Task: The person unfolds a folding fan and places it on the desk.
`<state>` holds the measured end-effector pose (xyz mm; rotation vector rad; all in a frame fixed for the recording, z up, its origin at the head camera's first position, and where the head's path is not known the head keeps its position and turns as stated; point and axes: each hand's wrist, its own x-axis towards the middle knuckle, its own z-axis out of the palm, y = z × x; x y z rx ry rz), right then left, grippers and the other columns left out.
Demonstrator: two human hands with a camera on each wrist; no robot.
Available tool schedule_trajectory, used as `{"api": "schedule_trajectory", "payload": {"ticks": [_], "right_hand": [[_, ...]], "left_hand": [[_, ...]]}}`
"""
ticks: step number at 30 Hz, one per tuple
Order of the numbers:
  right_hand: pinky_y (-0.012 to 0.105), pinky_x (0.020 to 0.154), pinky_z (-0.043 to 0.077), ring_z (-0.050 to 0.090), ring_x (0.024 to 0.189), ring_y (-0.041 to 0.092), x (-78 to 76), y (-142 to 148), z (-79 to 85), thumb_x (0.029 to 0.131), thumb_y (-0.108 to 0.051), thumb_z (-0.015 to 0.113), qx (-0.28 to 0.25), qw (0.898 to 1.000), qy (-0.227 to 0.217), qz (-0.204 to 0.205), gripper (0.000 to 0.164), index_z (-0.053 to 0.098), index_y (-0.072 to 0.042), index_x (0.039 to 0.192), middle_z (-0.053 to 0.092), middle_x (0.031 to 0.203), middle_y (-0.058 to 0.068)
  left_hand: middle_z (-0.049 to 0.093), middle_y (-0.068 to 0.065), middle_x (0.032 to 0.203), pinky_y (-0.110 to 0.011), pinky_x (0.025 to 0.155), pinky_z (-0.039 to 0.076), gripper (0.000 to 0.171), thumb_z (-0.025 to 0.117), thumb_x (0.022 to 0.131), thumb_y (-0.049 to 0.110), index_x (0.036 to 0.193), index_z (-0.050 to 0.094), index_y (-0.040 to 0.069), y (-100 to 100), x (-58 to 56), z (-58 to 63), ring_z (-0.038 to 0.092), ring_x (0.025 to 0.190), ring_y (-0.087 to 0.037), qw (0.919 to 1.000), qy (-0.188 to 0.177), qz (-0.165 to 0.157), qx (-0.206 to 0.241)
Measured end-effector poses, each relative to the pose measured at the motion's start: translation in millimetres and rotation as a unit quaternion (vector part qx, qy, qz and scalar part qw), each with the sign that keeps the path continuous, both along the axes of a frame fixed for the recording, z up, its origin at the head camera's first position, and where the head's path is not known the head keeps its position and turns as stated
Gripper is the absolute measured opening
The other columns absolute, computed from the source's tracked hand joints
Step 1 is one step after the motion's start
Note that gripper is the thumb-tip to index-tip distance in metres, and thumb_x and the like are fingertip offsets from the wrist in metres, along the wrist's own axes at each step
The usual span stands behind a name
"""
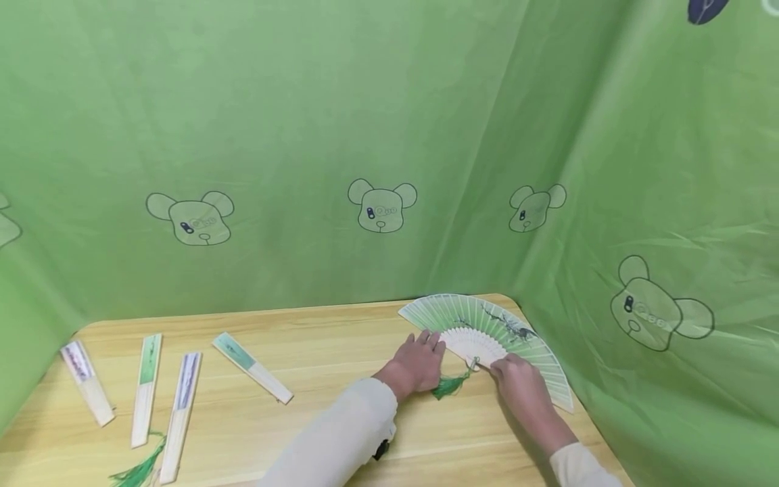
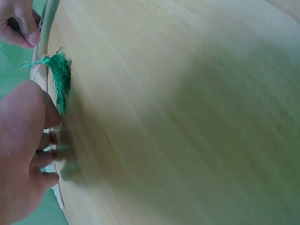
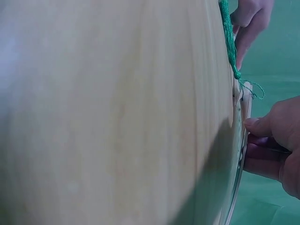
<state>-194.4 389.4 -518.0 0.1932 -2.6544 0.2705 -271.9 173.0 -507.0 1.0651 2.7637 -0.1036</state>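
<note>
A green folding fan (image 1: 468,318) with a dark branch print lies spread out at the table's far right. My left hand (image 1: 420,362) rests palm down at the fan's left side, its fingertips on the pale ribs. In the left wrist view the fingers (image 2: 44,159) reach over the fan's edge. My right hand (image 1: 525,389) pinches the right outer rib between thumb and fingers, near the pivot; the right wrist view shows the thumb (image 3: 258,125) on that rib. From the pivot hangs a green tassel (image 1: 449,386), lying on the wood between both hands.
Several folded fans lie on the left of the wooden table (image 1: 341,331): a purple one (image 1: 88,382), a green one (image 1: 146,389), another purple one (image 1: 181,416) and a slanted green one (image 1: 252,367). Beside them lies a green tassel (image 1: 141,467). Green cloth (image 1: 292,135) encloses the table's back and sides.
</note>
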Motion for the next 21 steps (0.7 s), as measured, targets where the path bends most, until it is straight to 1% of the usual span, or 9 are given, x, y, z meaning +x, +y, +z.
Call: {"api": "schedule_trajectory", "payload": {"ticks": [3, 8, 12, 16, 19, 21], "right_hand": [[0.044, 0.060, 0.066, 0.069, 0.066, 0.031, -0.4, -1.4, 0.0, 0.082, 0.002, 0.080, 0.003, 1.000, 0.002, 0.000, 0.004, 0.077, 0.003, 0.085, 0.071, 0.076, 0.017], [0.043, 0.057, 0.065, 0.067, 0.064, 0.029, -3.0, -4.2, 2.0, 0.083, 0.000, 0.079, 0.018, 1.000, -0.004, -0.002, 0.003, 0.077, 0.003, 0.084, 0.069, 0.074, 0.015], [0.044, 0.058, 0.066, 0.068, 0.065, 0.031, -4.5, -5.7, 3.8, 0.085, 0.000, 0.077, 0.025, 1.000, -0.010, -0.006, 0.003, 0.077, 0.003, 0.084, 0.070, 0.076, 0.016], [0.046, 0.058, 0.066, 0.067, 0.065, 0.031, -4.0, -7.0, 4.8, 0.086, 0.001, 0.075, 0.032, 0.999, -0.009, -0.010, 0.004, 0.077, 0.001, 0.083, 0.070, 0.076, 0.017], [0.045, 0.056, 0.065, 0.065, 0.064, 0.031, -2.1, -8.2, 5.5, 0.086, 0.002, 0.074, 0.036, 0.999, -0.006, -0.011, 0.006, 0.077, 0.000, 0.081, 0.069, 0.075, 0.016], [0.045, 0.055, 0.064, 0.065, 0.064, 0.031, -1.5, -8.9, 5.6, 0.086, 0.003, 0.074, 0.039, 0.999, -0.003, -0.011, 0.007, 0.076, 0.000, 0.080, 0.069, 0.075, 0.016]], "left_hand": [[0.021, -0.002, 0.175, -0.042, 0.138, 0.025, 0.058, 0.030, 0.108, 0.029, 0.165, 0.027, 0.017, 0.5, -2.0, -4.6, 0.021, 0.163, -0.023, 0.9999, -0.012, 0.006, 0.004], [0.019, -0.004, 0.175, -0.041, 0.139, 0.021, 0.061, 0.031, 0.106, 0.032, 0.165, 0.025, 0.017, 0.9, -2.9, -9.8, 0.020, 0.163, -0.024, 0.9997, -0.018, 0.014, 0.009], [0.017, -0.006, 0.176, -0.041, 0.139, 0.022, 0.061, 0.030, 0.106, 0.031, 0.165, 0.025, 0.016, -1.0, -1.4, -7.7, 0.019, 0.163, -0.024, 0.9995, -0.023, 0.013, 0.016], [0.018, -0.004, 0.176, -0.041, 0.138, 0.024, 0.059, 0.032, 0.108, 0.033, 0.165, 0.026, 0.019, -4.2, 1.1, -3.3, 0.020, 0.163, -0.023, 0.9995, -0.022, 0.009, 0.019], [0.017, -0.004, 0.176, -0.041, 0.138, 0.023, 0.059, 0.033, 0.109, 0.035, 0.166, 0.024, 0.021, -6.4, 2.6, -2.5, 0.019, 0.163, -0.022, 0.9995, -0.025, 0.001, 0.021], [0.017, -0.004, 0.176, -0.042, 0.138, 0.023, 0.059, 0.033, 0.110, 0.036, 0.166, 0.023, 0.020, -8.4, 2.9, -2.4, 0.019, 0.163, -0.023, 0.9994, -0.020, -0.008, 0.027]]}}
